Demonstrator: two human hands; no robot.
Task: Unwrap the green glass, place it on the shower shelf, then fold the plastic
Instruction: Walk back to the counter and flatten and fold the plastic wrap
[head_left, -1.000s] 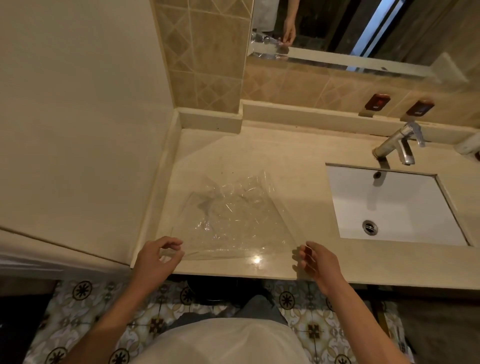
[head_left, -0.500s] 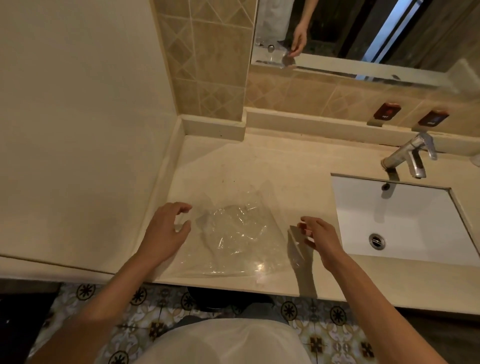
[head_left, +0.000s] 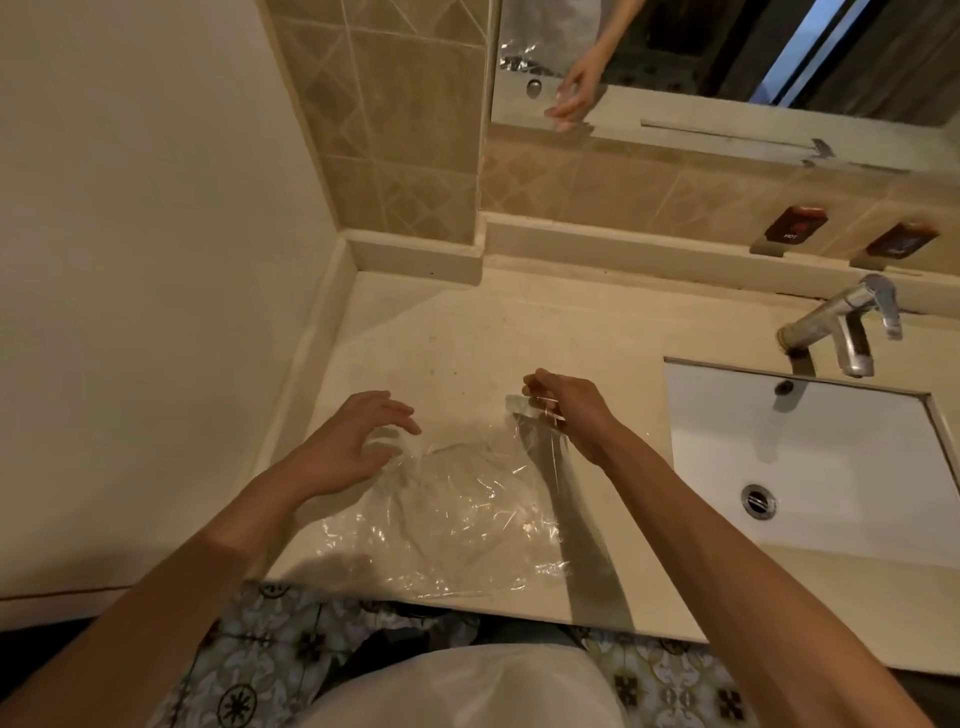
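A clear, crinkled plastic sheet (head_left: 457, 514) lies on the beige counter (head_left: 467, 332), reaching to its front edge. My right hand (head_left: 569, 410) pinches the sheet's far right corner and holds it a little above the counter. My left hand (head_left: 353, 441) hovers over the sheet's far left corner with its fingers curled and apart; I cannot tell whether they touch the plastic. No green glass and no shower shelf are in view.
A white sink (head_left: 800, 462) with a chrome tap (head_left: 836, 322) is set into the counter to the right. A wall (head_left: 156, 260) closes the left side. Behind the counter are tiles and a mirror (head_left: 727, 57). Patterned floor tiles (head_left: 270, 654) show below the counter's edge.
Both hands moved from the sheet's near edge away from me. The right hand carried the plastic's edge with it, so the sheet now lies doubled over and covers less counter.
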